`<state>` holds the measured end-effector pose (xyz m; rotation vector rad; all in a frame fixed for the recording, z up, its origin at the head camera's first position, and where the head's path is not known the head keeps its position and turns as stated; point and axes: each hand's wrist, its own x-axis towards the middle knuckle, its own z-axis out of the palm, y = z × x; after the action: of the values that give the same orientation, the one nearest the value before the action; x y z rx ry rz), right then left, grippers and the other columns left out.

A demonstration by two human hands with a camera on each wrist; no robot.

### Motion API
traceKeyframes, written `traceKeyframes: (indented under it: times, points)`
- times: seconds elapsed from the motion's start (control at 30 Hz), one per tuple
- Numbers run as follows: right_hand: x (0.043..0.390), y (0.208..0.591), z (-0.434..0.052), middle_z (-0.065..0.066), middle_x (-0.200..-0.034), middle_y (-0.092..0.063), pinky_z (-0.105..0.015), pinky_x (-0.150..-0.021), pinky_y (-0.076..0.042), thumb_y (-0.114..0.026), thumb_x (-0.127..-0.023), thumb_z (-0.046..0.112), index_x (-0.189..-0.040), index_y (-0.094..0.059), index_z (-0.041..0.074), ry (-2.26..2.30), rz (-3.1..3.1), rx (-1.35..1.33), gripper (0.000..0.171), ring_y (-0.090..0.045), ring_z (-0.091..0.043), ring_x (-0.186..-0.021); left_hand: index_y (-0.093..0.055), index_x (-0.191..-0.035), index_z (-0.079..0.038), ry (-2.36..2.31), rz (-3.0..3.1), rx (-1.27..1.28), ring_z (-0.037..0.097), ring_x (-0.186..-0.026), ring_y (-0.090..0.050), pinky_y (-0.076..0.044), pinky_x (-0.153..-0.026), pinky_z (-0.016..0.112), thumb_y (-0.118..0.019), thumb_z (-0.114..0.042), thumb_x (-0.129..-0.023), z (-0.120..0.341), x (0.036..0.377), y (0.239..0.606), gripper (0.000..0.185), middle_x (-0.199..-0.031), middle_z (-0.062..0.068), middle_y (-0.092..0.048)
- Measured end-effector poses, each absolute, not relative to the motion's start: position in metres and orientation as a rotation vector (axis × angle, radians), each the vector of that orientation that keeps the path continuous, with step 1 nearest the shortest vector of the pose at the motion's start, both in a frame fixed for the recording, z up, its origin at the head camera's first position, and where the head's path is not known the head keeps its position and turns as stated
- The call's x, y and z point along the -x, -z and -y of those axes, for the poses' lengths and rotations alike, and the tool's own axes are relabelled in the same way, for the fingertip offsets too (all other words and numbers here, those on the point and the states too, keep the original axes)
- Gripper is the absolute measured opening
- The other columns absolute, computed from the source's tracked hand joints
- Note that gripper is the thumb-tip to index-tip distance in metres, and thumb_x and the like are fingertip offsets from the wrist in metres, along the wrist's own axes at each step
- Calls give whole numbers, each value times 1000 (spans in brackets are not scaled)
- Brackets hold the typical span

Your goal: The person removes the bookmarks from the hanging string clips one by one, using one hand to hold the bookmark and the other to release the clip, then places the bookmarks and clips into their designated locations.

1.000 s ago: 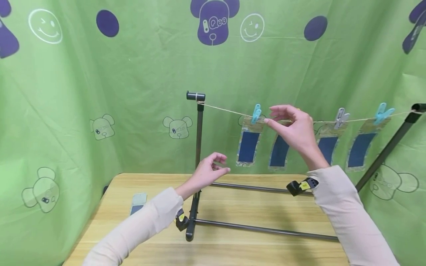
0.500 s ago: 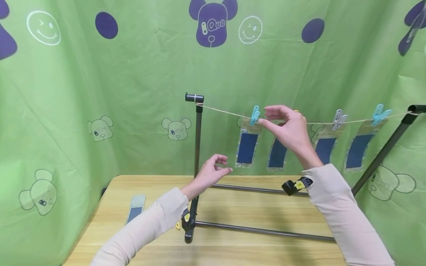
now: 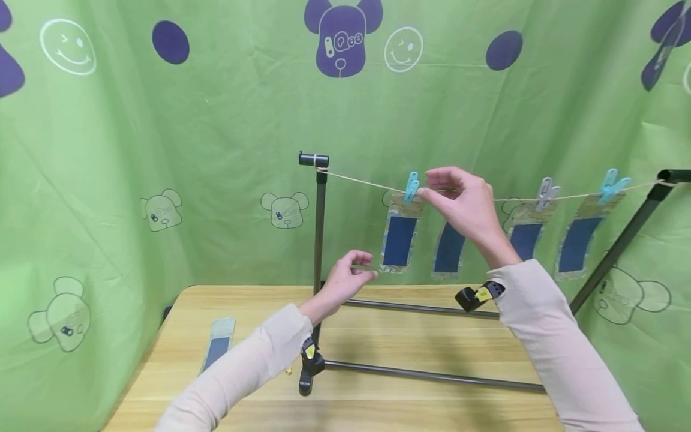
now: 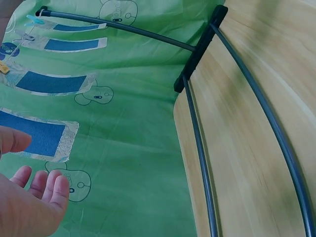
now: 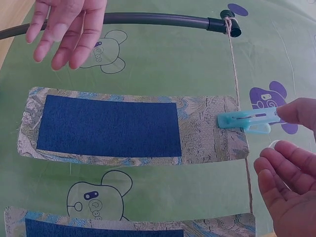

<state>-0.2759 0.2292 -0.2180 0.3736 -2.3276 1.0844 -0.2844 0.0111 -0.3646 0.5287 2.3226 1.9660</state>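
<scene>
A light-blue clothespin [image 3: 412, 187] fastens a patterned cloth strip with a dark-blue panel [image 3: 400, 241] to a thin string [image 3: 358, 180]. Beside that clothespin is my right hand [image 3: 465, 201]; in the right wrist view its thumb touches the clothespin's end, while the other fingers stay apart from it. Lower and to the left, my left hand [image 3: 342, 279] hovers near the strip's bottom edge with fingers loosely bent and nothing in them. A second strip [image 3: 448, 249] hangs partly behind my right wrist. In the left wrist view a yellow clothespin [image 4: 4, 67] shows on the line.
The string spans a black rack [image 3: 320, 240] on a wooden table [image 3: 259, 384]. Two more strips hang farther right, under a grey clothespin [image 3: 547, 193] and a blue one. Another strip [image 3: 218, 345] lies on the table at left, with a small yellow item [image 3: 288, 371] near my sleeve.
My right hand has edged left, closer to the light-blue clothespin, and its thumb now meets it. My left hand has drifted slightly right. The whole view has shifted a little.
</scene>
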Motion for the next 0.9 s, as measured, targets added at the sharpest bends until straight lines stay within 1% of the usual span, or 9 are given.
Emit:
traceKeyframes:
  times: [0.23,0.47,0.63,0.77,0.9]
  points:
    - [276,214,-230,-11,-116,-66,-20,-84,-52,-70,-90,31,-123,-64,7,-1089,2356,-410,41,-64,-22,-101,-58,-122,-4,-1998,-2304,-462,19,-96,-60,-54,-84,31,-69,-4,-86,-17,286,366,37,-112,5,-60]
    - [278,210,-232,-11,-119,-65,-21,-85,-53,-69,-91,31,-125,-62,6,-1091,2383,-425,42,-63,-22,-104,-56,-126,-3,-1986,-2293,-469,19,-99,-60,-54,-86,30,-68,-7,-88,-22,288,369,40,-120,8,-59]
    - [280,209,-232,-14,-122,-64,-26,-89,-52,-69,-91,32,-126,-61,5,-1081,2390,-457,45,-63,-25,-106,-55,-129,-4,-1994,-2256,-486,19,-103,-60,-53,-89,32,-68,-10,-89,-27,288,371,43,-123,8,-59]
    - [282,209,-231,-15,-122,-63,-28,-91,-52,-69,-91,31,-127,-60,4,-1081,2392,-477,46,-63,-25,-107,-55,-128,-4,-2015,-2232,-503,20,-103,-60,-53,-90,32,-69,-9,-88,-29,289,373,43,-121,7,-60]
    - [284,209,-231,-15,-123,-63,-34,-93,-51,-69,-91,31,-128,-59,4,-1074,2399,-489,46,-62,-26,-109,-55,-128,-3,-2032,-2213,-505,21,-102,-61,-53,-89,32,-68,-8,-88,-31,290,374,43,-119,8,-60]
